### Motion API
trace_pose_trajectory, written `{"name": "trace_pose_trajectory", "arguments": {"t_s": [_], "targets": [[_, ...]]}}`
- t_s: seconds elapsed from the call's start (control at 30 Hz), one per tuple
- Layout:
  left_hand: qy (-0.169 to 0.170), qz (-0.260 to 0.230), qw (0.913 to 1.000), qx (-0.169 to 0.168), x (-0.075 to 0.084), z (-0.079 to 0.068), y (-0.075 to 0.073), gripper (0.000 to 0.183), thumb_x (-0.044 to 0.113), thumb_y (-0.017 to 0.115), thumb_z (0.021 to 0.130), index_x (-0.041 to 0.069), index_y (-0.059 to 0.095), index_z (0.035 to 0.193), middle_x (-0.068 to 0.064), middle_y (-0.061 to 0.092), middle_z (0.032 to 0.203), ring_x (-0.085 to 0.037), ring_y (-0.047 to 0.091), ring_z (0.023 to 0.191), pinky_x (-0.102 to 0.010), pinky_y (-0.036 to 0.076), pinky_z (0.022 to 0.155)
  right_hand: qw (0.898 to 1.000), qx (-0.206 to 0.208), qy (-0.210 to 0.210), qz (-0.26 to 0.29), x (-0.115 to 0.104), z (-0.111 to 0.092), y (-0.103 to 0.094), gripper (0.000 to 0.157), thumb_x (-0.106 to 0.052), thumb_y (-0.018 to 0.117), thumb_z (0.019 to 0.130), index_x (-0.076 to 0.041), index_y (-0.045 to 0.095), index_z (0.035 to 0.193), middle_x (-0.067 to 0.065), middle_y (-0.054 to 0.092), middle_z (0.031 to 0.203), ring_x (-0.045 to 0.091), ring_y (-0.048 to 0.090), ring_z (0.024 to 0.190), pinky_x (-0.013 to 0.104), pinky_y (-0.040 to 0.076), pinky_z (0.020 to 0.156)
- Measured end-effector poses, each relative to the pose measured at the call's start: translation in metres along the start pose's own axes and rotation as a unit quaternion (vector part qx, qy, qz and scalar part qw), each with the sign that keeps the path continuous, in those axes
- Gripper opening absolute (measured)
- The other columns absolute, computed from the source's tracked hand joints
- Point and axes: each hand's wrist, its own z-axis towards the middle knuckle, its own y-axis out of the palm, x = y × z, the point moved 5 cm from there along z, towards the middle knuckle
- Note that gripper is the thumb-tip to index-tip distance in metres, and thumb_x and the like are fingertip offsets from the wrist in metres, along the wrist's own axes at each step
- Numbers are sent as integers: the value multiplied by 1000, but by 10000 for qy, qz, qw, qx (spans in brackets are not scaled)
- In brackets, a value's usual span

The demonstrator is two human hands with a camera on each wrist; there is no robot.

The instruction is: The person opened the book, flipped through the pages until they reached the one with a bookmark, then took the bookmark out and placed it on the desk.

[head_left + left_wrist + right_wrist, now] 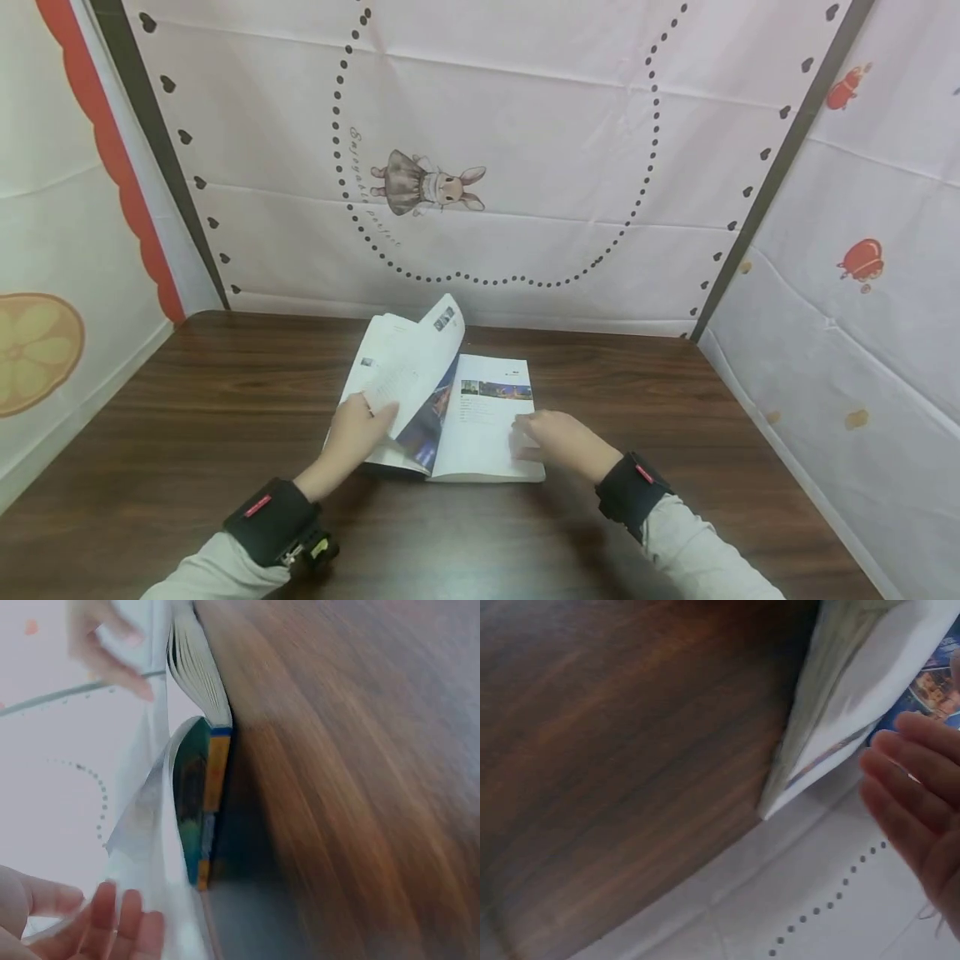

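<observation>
An open book (480, 433) lies on the table, with pages spread to both sides. One loose leaf (427, 358) stands partly raised over the left side, its top corner leaning up, and a dark blue photo page (429, 421) shows under it. My left hand (360, 429) is at the lower part of that leaf, thumb stretched across the paper; in the left wrist view its fingers (129, 922) look relaxed beside the pages. Over the right page's outer edge hovers my right hand (562, 442), and its fingers (911, 780) are extended in the right wrist view.
The brown wooden table (247, 400) surrounds the book. White printed cloth (510, 150) rises behind the table's far edge, with more cloth at both sides. Black bands (273, 521) with small devices circle both wrists.
</observation>
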Motion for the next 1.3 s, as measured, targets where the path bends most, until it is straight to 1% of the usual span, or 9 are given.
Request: {"name": "trace_pose_trajectory", "arguments": {"t_s": [0.1, 0.27, 0.37, 0.53, 0.67, 0.73, 0.8, 1.07, 1.3], "targets": [[153, 166, 9997, 79, -7, 2, -6, 46, 7, 58, 85, -13, 48, 125, -32, 65, 97, -33, 65, 74, -38, 53, 61, 9991, -336, 86, 238, 4, -2, 9, 59, -33, 75, 78, 1, 58, 124, 13, 68, 112, 19, 64, 90, 36, 54, 86], [491, 960, 9942, 14, -11, -2, -5, 87, -1, 61, 82, 7, 8, 150, -20, 59, 67, -26, 53, 53, -32, 39, 44, 9981, -554, -11, 268, 5, -5, 16, 70, -40, 78, 73, 0, 57, 125, 15, 61, 127, 26, 62, 109, 40, 49, 95], [964, 1817, 9786, 52, -9, -7, -1, 96, 0, 66, 80, 15, 3, 152, -27, 59, 89, -41, 58, 82, -44, 49, 57, 9980, -566, -36, 279, 6, -5, 18, 70, -40, 79, 72, 0, 58, 125, 16, 59, 130, 28, 59, 116, 42, 47, 98], [2809, 3115, 9075, -240, 3, -14, 16, 81, -11, 63, 73, 24, 40, 143, -28, 30, 147, -54, 21, 136, -71, 28, 100, 9979, -581, -58, 298, 10, -5, 19, 75, -42, 78, 71, 0, 56, 128, 14, 60, 128, 24, 62, 110, 39, 49, 96], [4216, 3147, 8424, -1160, 11, -24, 33, 69, -12, 62, 74, 23, 55, 133, -17, 35, 149, -44, 29, 137, -62, 27, 107, 9977, -567, -74, 361, 14, -5, 18, 78, -43, 77, 72, 1, 53, 131, 14, 62, 126, 22, 63, 107, 38, 49, 95], [4335, 3165, 8291, -1565, 12, -27, 38, 62, -8, 63, 77, 21, 57, 131, -14, 39, 148, -40, 33, 136, -58, 30, 108, 9977, -552, -118, 381, 15, -6, 18, 77, -43, 77, 72, 1, 53, 131, 14, 63, 124, 22, 63, 107, 38, 50, 95], [4163, 3317, 8282, -1755, 12, -28, 40, 56, -3, 65, 79, 19, 58, 130, -13, 44, 145, -37, 37, 135, -56, 35, 106, 9975, -561, -142, 408, 16, -7, 17, 76, -42, 76, 72, 0, 53, 131, 13, 64, 123, 22, 62, 106, 39, 50, 94], [3416, 3379, 8607, -1683, 12, -27, 42, 46, 4, 66, 81, 11, 60, 126, -11, 56, 134, -35, 50, 126, -51, 48, 93, 9954, -704, -138, 632, 20, -6, 14, 57, -35, 77, 75, -7, 62, 122, 9, 67, 119, 17, 62, 97, 36, 52, 90], [3184, 3174, 8836, -1309, 15, -24, 44, 37, 11, 63, 85, 2, 61, 121, -15, 60, 127, -31, 58, 118, -53, 49, 90, 9940, -256, -1002, 364, 9, -6, 2, 9, -9, 71, 82, -10, 72, 90, 0, 71, 81, 4, 55, 66, 19, 52, 67]]}}
